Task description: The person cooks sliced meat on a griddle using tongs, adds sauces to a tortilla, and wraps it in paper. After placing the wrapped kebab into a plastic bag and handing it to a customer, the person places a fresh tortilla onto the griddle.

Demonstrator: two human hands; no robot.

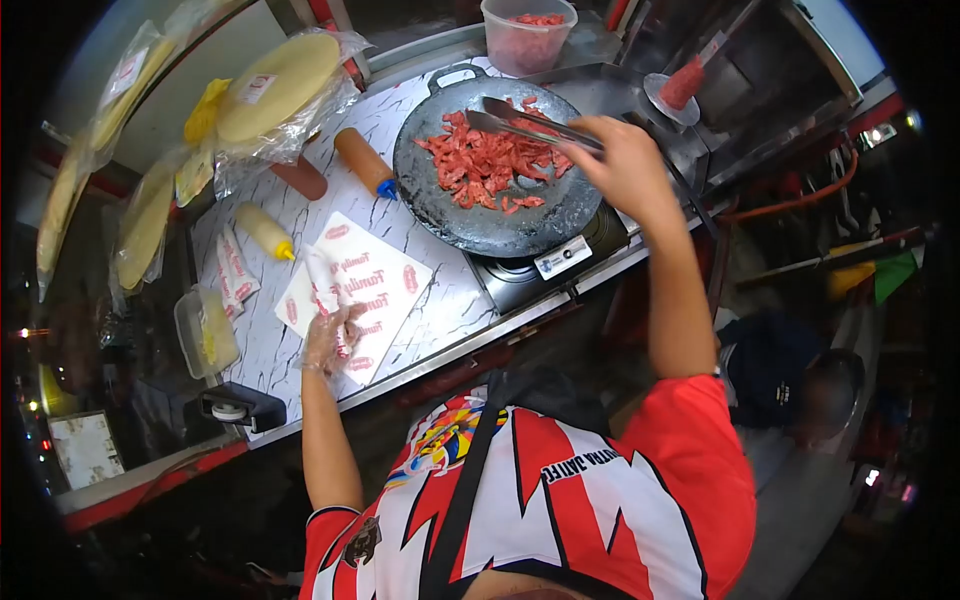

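My right hand point(620, 165) is closed round dark metal tongs point(530, 127), whose tips are over red meat pieces point(485, 160) on a round black griddle pan point(450, 222). The pan sits on a portable stove point(540, 268). My left hand point(333, 338), in a clear plastic glove, is closed round the lower end of a narrow paper-wrapped roll point(322, 280). Beneath that hand lie white printed paper sheets point(395, 275) on the marbled counter point(440, 330).
Sauce bottles point(365, 162) point(265, 232), wrapped rolls point(235, 268), a plastic tub point(205, 330) and a tape dispenser point(240, 408) are at the left. Bagged flatbreads point(278, 88) stand behind. Beyond the pan are a meat bucket point(528, 38) and a meat skewer point(682, 85). A person point(770, 380) is at the right.
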